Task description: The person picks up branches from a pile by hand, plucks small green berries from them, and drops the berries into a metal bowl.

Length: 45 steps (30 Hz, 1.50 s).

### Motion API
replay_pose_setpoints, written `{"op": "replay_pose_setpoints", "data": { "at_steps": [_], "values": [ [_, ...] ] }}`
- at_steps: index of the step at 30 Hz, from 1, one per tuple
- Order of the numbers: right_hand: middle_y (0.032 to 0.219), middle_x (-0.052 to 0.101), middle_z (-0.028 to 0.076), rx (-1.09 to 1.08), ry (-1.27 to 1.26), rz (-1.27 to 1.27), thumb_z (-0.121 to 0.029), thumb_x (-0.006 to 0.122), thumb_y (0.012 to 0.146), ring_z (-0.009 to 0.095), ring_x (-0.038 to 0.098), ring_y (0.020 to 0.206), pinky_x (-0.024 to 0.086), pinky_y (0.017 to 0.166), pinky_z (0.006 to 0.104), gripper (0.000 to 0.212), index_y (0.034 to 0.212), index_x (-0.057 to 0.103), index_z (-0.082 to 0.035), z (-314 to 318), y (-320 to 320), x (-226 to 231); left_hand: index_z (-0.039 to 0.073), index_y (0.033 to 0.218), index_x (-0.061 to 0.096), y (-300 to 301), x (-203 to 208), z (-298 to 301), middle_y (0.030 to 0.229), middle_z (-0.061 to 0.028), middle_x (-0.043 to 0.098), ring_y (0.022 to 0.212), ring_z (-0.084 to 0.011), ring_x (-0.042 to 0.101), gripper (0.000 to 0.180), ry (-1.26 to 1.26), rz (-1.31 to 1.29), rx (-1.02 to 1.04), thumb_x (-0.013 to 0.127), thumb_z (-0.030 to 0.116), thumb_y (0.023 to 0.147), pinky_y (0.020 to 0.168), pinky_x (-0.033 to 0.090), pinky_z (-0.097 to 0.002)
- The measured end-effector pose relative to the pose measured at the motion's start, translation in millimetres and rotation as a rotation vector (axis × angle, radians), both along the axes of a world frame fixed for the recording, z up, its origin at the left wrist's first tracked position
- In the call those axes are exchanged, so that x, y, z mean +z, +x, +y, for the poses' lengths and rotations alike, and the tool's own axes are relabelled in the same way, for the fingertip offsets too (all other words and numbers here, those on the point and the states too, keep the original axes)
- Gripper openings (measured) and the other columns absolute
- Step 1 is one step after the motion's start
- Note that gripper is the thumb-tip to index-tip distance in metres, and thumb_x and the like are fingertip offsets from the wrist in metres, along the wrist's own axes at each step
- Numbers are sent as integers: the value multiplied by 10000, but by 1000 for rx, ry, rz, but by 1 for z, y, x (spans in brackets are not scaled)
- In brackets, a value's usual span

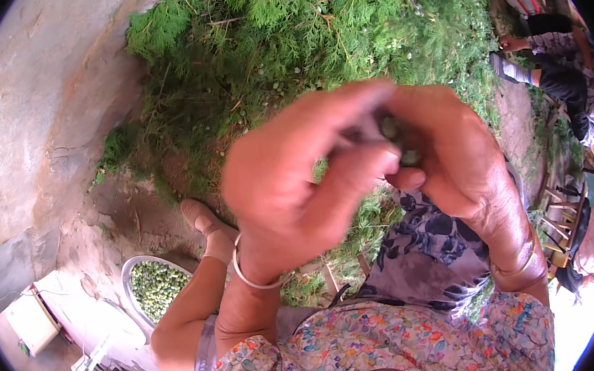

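My left hand [289, 179], with a white bangle on its wrist, is curled in front of me, and its fingertips reach to my right hand [454, 149]. The left thumb and fingers are drawn together; whatever they may grip is hidden, and the hand is slightly blurred. Small green seed cones [390, 130] show in the hollow of my right hand, whose fingers bend around them. Both hands are raised over my lap. Beyond them lies a large heap of green conifer branches [338, 17] with feathery sprays.
A metal basin [128, 287] holding many green cones stands on the ground by my left leg. A wall [51, 87] rises at left. Far right, another person [566, 81] sits at the heap's edge, near a wooden chair [569, 224]. A pale box [33, 322] is at lower left.
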State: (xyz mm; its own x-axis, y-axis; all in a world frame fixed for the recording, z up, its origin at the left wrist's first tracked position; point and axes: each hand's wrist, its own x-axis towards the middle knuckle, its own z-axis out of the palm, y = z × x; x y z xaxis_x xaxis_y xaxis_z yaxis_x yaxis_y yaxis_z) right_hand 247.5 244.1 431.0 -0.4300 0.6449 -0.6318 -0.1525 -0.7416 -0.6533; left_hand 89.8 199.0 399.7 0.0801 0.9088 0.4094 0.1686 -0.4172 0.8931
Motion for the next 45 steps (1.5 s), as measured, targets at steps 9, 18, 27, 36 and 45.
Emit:
{"op": "replay_pose_setpoints", "data": {
  "at_steps": [9, 18, 27, 36, 45],
  "values": [
    [653, 563, 110, 136, 199, -187, -211, 534, 905, 54, 434, 466, 269, 371, 160, 266, 769, 527, 17, -9, -15, 13, 54, 1382, 312, -28, -289, -76, 1355, -328, 306, 1188, -482, 411, 835, -895, 998, 157, 740, 289, 705, 909, 437, -487],
    [625, 565, 117, 127, 275, -329, -287, 584, 870, 63, 439, 437, 258, 361, 170, 334, 767, 519, 24, -11, -14, 12, 37, 948, 650, 5, -289, -89, 977, -230, 606, 873, -355, 615, 232, -811, 521, 250, 622, 135, 740, 720, 507, -411],
    [692, 612, 69, 154, 175, -342, -191, 607, 863, 57, 509, 570, 404, 508, 197, 239, 807, 589, 41, -2, -9, 19, -42, 897, 578, -115, -362, 4, 730, -218, 607, 663, -399, 613, 204, -605, 833, 739, 623, 37, 716, 604, 512, -442],
    [690, 616, 67, 130, 180, -347, -169, 603, 868, 60, 514, 571, 413, 525, 198, 227, 814, 593, 51, 1, -7, 17, -71, 891, 543, -134, -365, 10, 682, -191, 591, 588, -300, 608, 128, -825, 684, 515, 557, 1, 786, 527, 529, -417],
    [683, 619, 52, 156, 219, -357, -188, 611, 871, 55, 513, 559, 410, 528, 199, 238, 808, 600, 40, -2, -1, 16, -54, 709, 551, -106, -321, -5, 626, -129, 564, 621, -223, 593, 155, -923, -554, 762, 581, 65, 804, 509, 458, -393]
  ]
}}
